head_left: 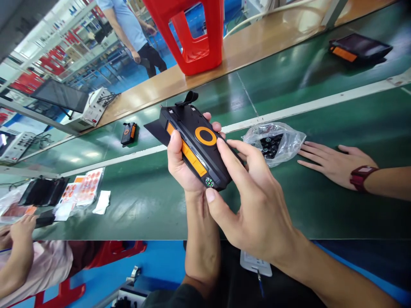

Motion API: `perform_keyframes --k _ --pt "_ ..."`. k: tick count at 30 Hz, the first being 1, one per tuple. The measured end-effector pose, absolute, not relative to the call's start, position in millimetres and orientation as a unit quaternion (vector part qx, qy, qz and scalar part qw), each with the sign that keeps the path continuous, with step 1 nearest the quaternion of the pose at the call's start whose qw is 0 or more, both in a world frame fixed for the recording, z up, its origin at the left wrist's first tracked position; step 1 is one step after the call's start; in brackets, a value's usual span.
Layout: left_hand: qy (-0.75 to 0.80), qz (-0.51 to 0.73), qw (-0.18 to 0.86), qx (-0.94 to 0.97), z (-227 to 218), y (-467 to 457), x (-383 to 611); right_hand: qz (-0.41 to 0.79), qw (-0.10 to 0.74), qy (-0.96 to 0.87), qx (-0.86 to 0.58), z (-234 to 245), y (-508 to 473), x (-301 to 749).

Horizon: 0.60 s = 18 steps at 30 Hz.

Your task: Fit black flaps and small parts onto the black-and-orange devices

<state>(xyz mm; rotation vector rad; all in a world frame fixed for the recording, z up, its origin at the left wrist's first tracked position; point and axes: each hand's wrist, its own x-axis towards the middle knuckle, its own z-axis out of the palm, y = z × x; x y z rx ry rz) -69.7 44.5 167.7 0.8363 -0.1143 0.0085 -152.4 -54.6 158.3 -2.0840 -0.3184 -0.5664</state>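
My left hand (pixel 180 164) is wrapped around a black and orange power bank (pixel 205 162) from beneath, thumb along its orange side strip. An orange ring marks the upper face, and a black strap and a dark flap stick out at the far end. A small compass (pixel 209 182) sits in the near corner. My right hand (pixel 257 201) grips that near end, its thumb tip beside the compass and its index finger on the face near the ring. Just beyond lies an open clear plastic bag (pixel 278 143) holding several small black compasses.
A co-worker's hand (pixel 337 164) with a red watch rests by the bag. Other power banks (pixel 129 133) (pixel 359 48) lie on the green bench (pixel 141 192). A red stool (pixel 202 55) stands behind; sticker sheets (pixel 90 186) and another person's hand (pixel 24 226) are at left.
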Motion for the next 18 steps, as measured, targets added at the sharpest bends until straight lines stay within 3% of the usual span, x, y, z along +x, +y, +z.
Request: perform_keyframes --k 7,18 --pt "-0.055 0.049 0.866 0.495 151.9 47.0 -62.4 -0.229 0.446 -0.126 -0.856 158.6 -55.4 -150.8" --pt "-0.038 0.059 0.875 0.478 155.9 43.2 -65.2 -0.221 0.438 -0.129 -0.862 156.3 -57.4 -151.2"
